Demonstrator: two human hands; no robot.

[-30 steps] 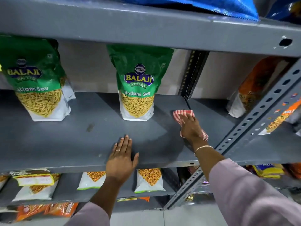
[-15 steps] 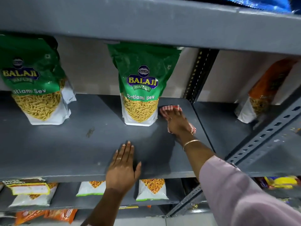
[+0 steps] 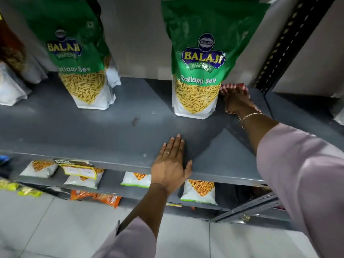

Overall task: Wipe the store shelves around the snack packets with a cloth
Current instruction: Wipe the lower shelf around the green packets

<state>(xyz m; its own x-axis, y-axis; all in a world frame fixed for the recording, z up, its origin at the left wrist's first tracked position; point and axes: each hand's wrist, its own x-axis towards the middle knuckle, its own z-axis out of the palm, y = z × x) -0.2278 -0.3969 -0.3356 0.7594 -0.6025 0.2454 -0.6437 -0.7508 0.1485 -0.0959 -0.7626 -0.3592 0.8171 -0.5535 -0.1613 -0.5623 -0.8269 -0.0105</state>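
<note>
A grey metal shelf (image 3: 111, 135) carries two upright green Balaji Ratlami Sev packets, one at the left (image 3: 80, 58) and one at the middle (image 3: 201, 58). My right hand (image 3: 237, 101) presses a red-and-white striped cloth (image 3: 233, 86) flat on the shelf, just right of the middle packet and touching its lower edge. Most of the cloth is hidden under the hand. My left hand (image 3: 170, 164) lies flat on the shelf's front edge with fingers apart, holding nothing.
A dark smudge (image 3: 135, 121) marks the shelf between the two packets. A perforated black upright (image 3: 290, 40) stands behind the cloth. More packets lean at the far left (image 3: 13, 79). The lower shelf (image 3: 113, 181) holds several small snack packets above a tiled floor (image 3: 55, 226).
My right hand has slid the cloth leftward and farther back, up against the middle packet. The view has moved closer and tilted down. My left hand has stayed on the front edge.
</note>
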